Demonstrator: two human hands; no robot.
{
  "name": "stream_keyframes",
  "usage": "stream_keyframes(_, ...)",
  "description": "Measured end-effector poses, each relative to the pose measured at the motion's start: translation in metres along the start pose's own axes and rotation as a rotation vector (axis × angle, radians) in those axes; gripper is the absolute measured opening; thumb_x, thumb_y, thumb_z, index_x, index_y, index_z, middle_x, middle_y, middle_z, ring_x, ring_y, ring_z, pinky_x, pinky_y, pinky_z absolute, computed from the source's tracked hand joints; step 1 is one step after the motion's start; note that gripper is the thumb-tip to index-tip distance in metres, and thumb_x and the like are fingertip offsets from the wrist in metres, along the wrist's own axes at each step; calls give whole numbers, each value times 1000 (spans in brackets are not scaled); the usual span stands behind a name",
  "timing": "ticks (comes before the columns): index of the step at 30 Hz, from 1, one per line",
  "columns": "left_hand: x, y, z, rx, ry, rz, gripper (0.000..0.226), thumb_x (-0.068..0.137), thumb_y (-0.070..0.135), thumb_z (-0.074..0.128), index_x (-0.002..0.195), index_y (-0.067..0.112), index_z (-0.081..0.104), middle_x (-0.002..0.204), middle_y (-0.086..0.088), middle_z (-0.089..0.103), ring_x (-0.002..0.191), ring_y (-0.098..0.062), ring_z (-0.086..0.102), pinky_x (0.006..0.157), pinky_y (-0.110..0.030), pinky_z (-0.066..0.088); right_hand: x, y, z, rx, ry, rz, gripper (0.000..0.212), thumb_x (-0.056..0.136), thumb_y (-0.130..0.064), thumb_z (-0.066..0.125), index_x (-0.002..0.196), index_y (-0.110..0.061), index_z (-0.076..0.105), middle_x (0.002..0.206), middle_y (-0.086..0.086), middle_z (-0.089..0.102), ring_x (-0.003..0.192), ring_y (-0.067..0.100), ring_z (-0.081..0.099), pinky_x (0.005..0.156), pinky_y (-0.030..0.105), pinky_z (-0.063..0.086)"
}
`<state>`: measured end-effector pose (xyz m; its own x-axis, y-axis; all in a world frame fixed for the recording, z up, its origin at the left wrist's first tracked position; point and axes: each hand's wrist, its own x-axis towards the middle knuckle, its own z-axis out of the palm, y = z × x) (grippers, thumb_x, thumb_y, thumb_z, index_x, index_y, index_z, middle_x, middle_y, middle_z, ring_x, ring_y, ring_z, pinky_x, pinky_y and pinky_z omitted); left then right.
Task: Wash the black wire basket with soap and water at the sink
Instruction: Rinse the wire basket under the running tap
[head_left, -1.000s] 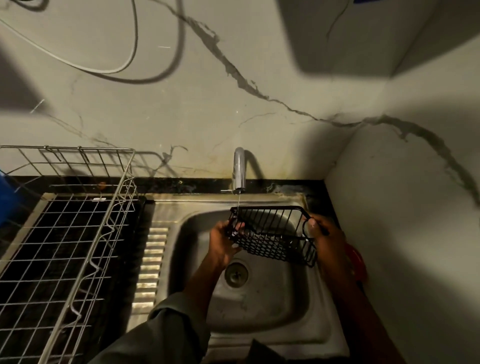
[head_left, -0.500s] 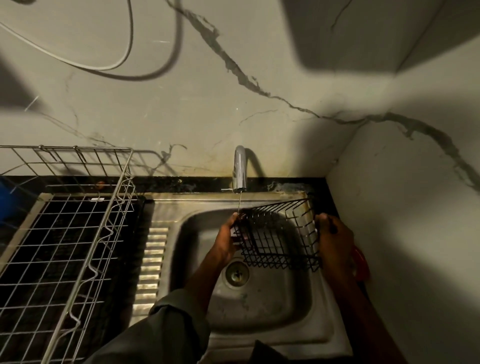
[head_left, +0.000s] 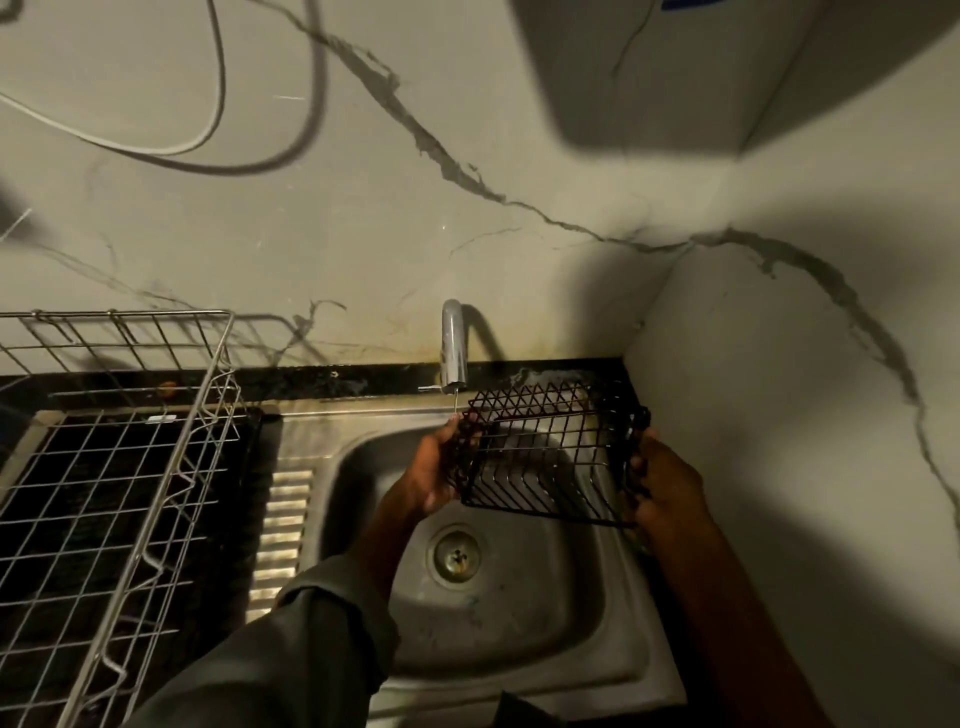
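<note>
Fingers of the left hand curl round the left end of the basket; those of the right hand grip its right end, so neither has slack. Furthest left, a rack stands on the dark tabletop, well apart from the work. Next comes the sink, its drain below the left wrist. A tap at the back lets a thin stream fall just at the basket's left edge, beside the left fingertips. Held above the bowl, the basket is tipped on its side, long axis running left to right between the hands. To wet the wires it probably needs shifting left under the stream. Room is open there; on the right the wall stands close.
</note>
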<state>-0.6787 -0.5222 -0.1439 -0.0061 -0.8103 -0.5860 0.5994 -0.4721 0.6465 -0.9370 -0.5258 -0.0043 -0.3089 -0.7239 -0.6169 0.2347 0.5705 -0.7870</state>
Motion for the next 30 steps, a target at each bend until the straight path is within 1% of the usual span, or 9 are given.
stream_keyframes(3, -6, 0, -7, -129, 1, 4, 46, 109, 38, 44, 138, 8, 63, 138, -18, 67, 121, -36, 67, 113, -58, 44, 7, 0, 17, -97, 2, 25, 29, 101, -30, 57, 78, -12, 60, 67, 4, 48, 54, 18, 41, 55, 28, 38)
stream_keyframes(6, -19, -10, -27, -162, 110, -48, 46, 101, 38, 55, 131, 6, 68, 124, -15, 69, 98, -31, 70, 86, -48, 60, 9, 0, 39, -237, -44, -34, 36, 101, -22, 57, 68, -11, 51, 58, 5, 40, 37, 14, 34, 41, 20, 28)
stream_keyframes(11, -47, -45, -51, -292, 203, -83, 29, 90, 31, 52, 95, 8, 70, 74, -6, 64, 54, -19, 59, 55, -29, 51, -4, 20, 56, -438, -185, -112, 14, 97, -23, 63, 86, -14, 63, 75, 4, 58, 61, 16, 51, 53, 24, 38)
stream_keyframes(14, -59, -58, -57, -353, 247, -58, 36, 96, 26, 49, 81, 9, 77, 75, -10, 65, 58, -30, 61, 64, -38, 55, -7, 27, 60, -360, -327, -110, 6, 97, -12, 63, 93, -17, 63, 77, 6, 59, 64, 16, 53, 58, 25, 37)
stream_keyframes(16, -65, -57, -55, -345, 237, -50, 41, 99, 26, 47, 78, 12, 80, 76, -12, 67, 56, -32, 61, 56, -35, 56, -1, 29, 61, -356, -335, -56, 7, 97, -15, 64, 90, -14, 65, 71, 5, 59, 57, 14, 51, 54, 23, 36)
stream_keyframes(20, -69, -40, -48, -153, 269, 6, 25, 93, 39, 59, 103, 19, 71, 86, -6, 69, 63, -22, 62, 56, -28, 48, 16, 30, 64, -361, -272, -13, 23, 99, -29, 60, 101, -9, 70, 61, -5, 64, 46, 9, 46, 45, 20, 37)
stream_keyframes(24, -57, -22, -52, -85, 339, -70, 38, 98, 52, 58, 111, 21, 74, 97, -4, 77, 84, -25, 68, 74, -38, 59, 18, 23, 74, -371, -298, -9, 28, 98, -46, 58, 103, -19, 66, 91, 1, 71, 69, 16, 59, 66, 31, 48)
stream_keyframes(27, -57, -14, -59, -129, 324, -200, 58, 99, 64, 41, 111, 15, 71, 86, -11, 73, 74, -30, 64, 48, -28, 55, 10, 13, 86, -507, -331, -126, 30, 93, -56, 60, 96, -27, 66, 100, 1, 71, 85, 26, 63, 69, 32, 50)
stream_keyframes(30, -59, -10, -62, -198, 262, -249, 62, 99, 65, 35, 106, 13, 68, 87, -13, 66, 71, -32, 57, 37, -27, 49, -6, 7, 96, -575, -402, -227, 28, 96, -53, 59, 90, -27, 66, 89, -3, 68, 72, 17, 59, 62, 26, 43)
